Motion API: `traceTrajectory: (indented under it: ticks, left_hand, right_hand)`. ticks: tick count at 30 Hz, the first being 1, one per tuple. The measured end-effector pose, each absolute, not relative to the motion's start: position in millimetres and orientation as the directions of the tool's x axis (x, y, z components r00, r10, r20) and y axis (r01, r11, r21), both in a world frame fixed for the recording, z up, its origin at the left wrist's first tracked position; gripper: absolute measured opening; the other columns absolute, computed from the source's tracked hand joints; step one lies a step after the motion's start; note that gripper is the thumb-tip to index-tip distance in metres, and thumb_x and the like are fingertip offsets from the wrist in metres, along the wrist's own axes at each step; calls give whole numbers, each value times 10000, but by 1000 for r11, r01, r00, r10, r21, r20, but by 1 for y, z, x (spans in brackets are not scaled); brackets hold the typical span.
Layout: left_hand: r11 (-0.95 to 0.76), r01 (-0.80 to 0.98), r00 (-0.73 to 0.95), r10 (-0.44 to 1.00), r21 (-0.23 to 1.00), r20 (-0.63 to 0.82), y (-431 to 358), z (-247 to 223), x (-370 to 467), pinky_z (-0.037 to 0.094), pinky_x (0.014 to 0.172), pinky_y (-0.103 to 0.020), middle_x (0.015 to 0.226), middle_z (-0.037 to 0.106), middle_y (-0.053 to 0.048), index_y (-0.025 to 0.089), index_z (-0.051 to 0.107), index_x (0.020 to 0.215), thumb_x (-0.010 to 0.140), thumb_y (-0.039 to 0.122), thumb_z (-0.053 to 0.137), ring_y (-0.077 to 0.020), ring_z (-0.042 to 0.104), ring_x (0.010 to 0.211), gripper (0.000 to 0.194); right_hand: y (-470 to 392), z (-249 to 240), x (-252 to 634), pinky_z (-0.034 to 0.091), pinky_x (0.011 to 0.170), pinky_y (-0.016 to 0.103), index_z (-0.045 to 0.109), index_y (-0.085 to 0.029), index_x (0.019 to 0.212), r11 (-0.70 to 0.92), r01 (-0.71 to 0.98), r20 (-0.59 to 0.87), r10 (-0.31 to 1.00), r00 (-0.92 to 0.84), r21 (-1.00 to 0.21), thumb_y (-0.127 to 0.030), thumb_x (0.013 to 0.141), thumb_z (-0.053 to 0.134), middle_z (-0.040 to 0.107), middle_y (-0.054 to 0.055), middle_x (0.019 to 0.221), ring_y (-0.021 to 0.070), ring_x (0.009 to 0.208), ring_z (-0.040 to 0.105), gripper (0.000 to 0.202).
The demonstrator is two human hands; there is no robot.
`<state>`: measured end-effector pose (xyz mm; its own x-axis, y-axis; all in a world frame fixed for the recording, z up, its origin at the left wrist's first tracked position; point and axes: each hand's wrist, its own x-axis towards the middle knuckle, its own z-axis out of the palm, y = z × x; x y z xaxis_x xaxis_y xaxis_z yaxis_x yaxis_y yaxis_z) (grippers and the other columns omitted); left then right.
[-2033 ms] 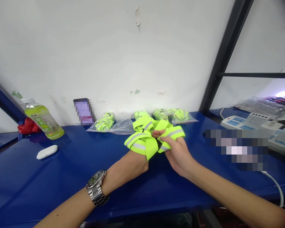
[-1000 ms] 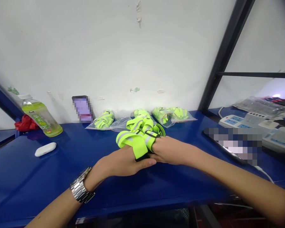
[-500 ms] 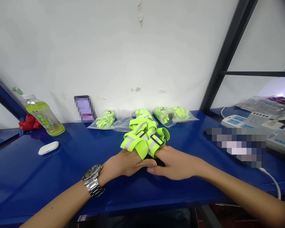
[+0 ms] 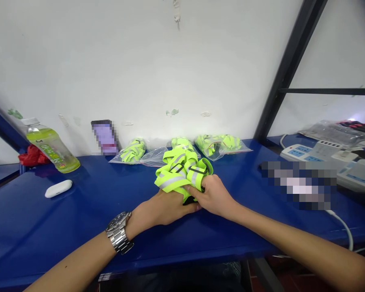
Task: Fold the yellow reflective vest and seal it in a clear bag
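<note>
A bundle of neon-yellow reflective straps with grey stripes and black buckles lies bunched in front of me. My left hand, below a metal wristwatch, is closed on the near left side of the bundle, its fingers mostly hidden beneath the straps. My right hand pinches the right side, its thumb across the near edge of the bundle. The two hands meet at the front, where a black part of the bundle shows between them. Behind the bundle, similar straps sit in clear plastic bags along the wall.
A green drink bottle leans at the far left near a red crumpled item. A white earphone case lies nearby. One phone rests against the wall; another, with a cable, lies right near power strips.
My right hand has lifted slightly and closed on the straps, its thumb moving up onto the bundle. The buckles have turned and the straps are bunched tighter.
</note>
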<state>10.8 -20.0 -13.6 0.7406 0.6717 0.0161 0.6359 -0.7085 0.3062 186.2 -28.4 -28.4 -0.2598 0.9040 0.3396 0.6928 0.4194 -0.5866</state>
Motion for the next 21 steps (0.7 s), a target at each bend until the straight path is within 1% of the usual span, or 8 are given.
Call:
traceTrajectory:
  ticks: [3, 7, 9, 11, 14, 17, 18, 21]
  left_hand:
    - [-671, 676, 712, 701, 303, -38, -28, -17, 6, 457, 645, -296, 792, 621, -29, 173, 603, 894, 968, 547, 241, -162, 566, 649, 526]
    - [-748, 660, 727, 661, 77, 187, -42, -27, 0, 454, 892, -440, 984, 620, -90, 162, 583, 1069, 1010, 321, 207, -237, 577, 946, 413]
    - [-725, 688, 703, 653, -38, 283, -46, -33, 0, 445, 926, -484, 1035, 611, -128, 139, 572, 1115, 1005, 274, 224, -265, 566, 1005, 390]
    - [-694, 714, 683, 661, -93, 310, -48, -36, 1, 478, 887, -479, 994, 622, -145, 120, 594, 1064, 1005, 303, 241, -270, 588, 955, 402]
    - [-730, 670, 740, 642, -133, 203, -49, -31, 5, 516, 811, -465, 955, 641, -152, 113, 616, 1005, 982, 434, 314, -283, 614, 898, 442]
    - [-771, 614, 789, 606, -168, 102, -49, -19, 11, 532, 744, -438, 900, 655, -144, 108, 630, 966, 925, 530, 413, -285, 633, 832, 475]
    - [-783, 588, 808, 583, -202, 88, -48, -16, 12, 531, 736, -431, 879, 658, -136, 112, 633, 960, 935, 486, 430, -281, 637, 815, 426]
    - [-796, 481, 869, 490, -367, 75, -46, -16, 14, 509, 805, -448, 922, 662, -145, 110, 634, 987, 944, 158, 382, -287, 641, 881, 260]
  right_hand:
    - [-26, -33, 189, 212, 477, 245, 394, -186, 514, 405, 676, 363, 907, -212, -616, -360, 815, 532, 373, -35, 478, 88, 466, 294, 374]
    - [-25, -36, 190, 186, 479, 256, 339, -189, 493, 393, 687, 383, 906, -178, -611, -345, 789, 543, 313, -43, 478, 84, 475, 227, 392]
    - [-25, -37, 189, 183, 483, 258, 345, -186, 491, 378, 708, 379, 910, -166, -597, -348, 801, 539, 316, -41, 483, 85, 480, 225, 400]
    - [-26, -37, 187, 178, 485, 266, 355, -184, 485, 352, 748, 361, 919, -161, -563, -364, 829, 524, 328, -36, 473, 86, 473, 233, 422]
    - [-31, -37, 183, 188, 504, 282, 462, -174, 525, 349, 834, 349, 915, -204, -427, -373, 891, 471, 438, -7, 484, 101, 467, 316, 417]
    - [-38, -34, 182, 256, 549, 286, 607, -159, 731, 434, 866, 344, 875, -340, -249, -312, 950, 382, 624, 58, 674, 153, 576, 495, 349]
    - [-41, -32, 183, 296, 580, 290, 625, -154, 808, 496, 846, 337, 844, -417, -195, -281, 958, 360, 656, 80, 759, 177, 647, 542, 331]
    - [-46, -22, 193, 397, 719, 325, 634, -139, 935, 697, 708, 274, 707, -652, -113, -222, 955, 353, 672, 119, 935, 224, 842, 590, 293]
